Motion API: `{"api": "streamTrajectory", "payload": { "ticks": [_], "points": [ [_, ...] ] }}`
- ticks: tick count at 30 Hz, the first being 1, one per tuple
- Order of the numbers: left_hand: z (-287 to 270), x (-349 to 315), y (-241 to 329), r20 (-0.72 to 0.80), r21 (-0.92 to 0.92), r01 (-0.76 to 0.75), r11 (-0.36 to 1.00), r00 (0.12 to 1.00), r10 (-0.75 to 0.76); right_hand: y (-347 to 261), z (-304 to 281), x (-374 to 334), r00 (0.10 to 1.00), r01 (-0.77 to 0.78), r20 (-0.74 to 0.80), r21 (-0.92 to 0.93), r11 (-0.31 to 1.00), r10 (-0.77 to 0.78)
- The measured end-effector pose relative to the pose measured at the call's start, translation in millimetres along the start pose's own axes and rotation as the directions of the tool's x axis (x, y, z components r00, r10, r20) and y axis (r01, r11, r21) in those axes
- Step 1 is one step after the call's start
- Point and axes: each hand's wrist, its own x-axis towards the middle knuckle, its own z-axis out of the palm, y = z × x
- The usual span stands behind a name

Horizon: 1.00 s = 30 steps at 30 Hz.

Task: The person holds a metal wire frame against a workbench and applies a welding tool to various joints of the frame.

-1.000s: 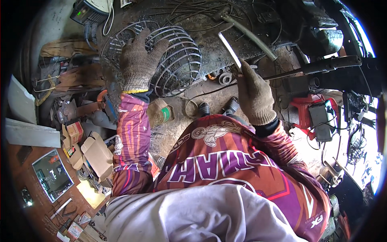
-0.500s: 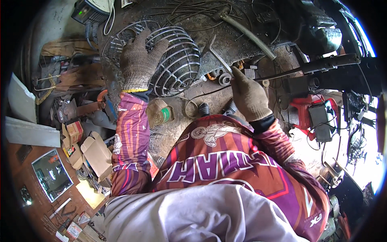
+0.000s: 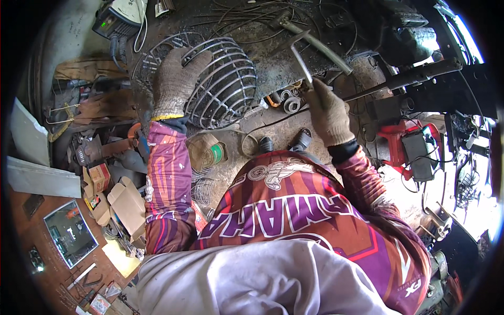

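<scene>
Head view: gloved left hand (image 3: 177, 79) spread on the round metal-bar cage (image 3: 224, 76) beneath it; cage looks stiff, best steadied by its bars. Right hand (image 3: 329, 113) closed round a chipping hammer (image 3: 301, 64), likely light, extending ahead of it.

Wire cage (image 3: 226, 79): rounded, grey metal, bent rods crossed by ribs, open gaps; whole, middle-left partly covered. Sits tilted at near-left corner of dark surface (image 3: 278, 73), bulging side toward near edge. Slim hammer (image 3: 300, 63): pale straight metal handle, narrow dark crosswise head tapering at ends. Held up slanted over near edge, right of cage, apart from it.
</scene>
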Motion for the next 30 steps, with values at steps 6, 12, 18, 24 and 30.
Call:
{"api": "streamTrajectory", "payload": {
  "ticks": [6, 12, 18, 24, 30],
  "points": [
    [-43.9, -27.7, 32.5, 0.045, -0.140, 0.018, 0.990, 0.999, -0.012, 26.1, -3.8, 5.6, 0.982, -0.182, -0.018, 0.153, 0.971, 0.187],
    [-93.4, -57.4, 20.2, -0.306, -0.499, -0.099, 0.861, 0.949, -0.069, 50.2, 2.1, 9.5, 0.980, -0.198, 0.026, 0.143, 0.970, 0.196],
    [-104.1, -80.3, 13.9, -0.492, -0.610, -0.197, 0.767, 0.854, -0.172, 40.9, 6.3, 17.9, 0.968, -0.238, 0.120, 0.184, 0.954, 0.219],
    [-110.8, -93.6, -32.9, -0.606, -0.183, -0.309, 0.933, 0.783, 0.141, 29.9, 7.0, 22.7, 0.987, -0.112, 0.133, 0.197, 0.974, 0.087],
    [-108.9, -100.2, 28.0, -0.379, -0.872, -0.150, 0.466, 0.810, -0.448, 26.8, 2.5, 21.6, 0.986, -0.106, 0.145, 0.189, 0.976, 0.079]
  ]
}}
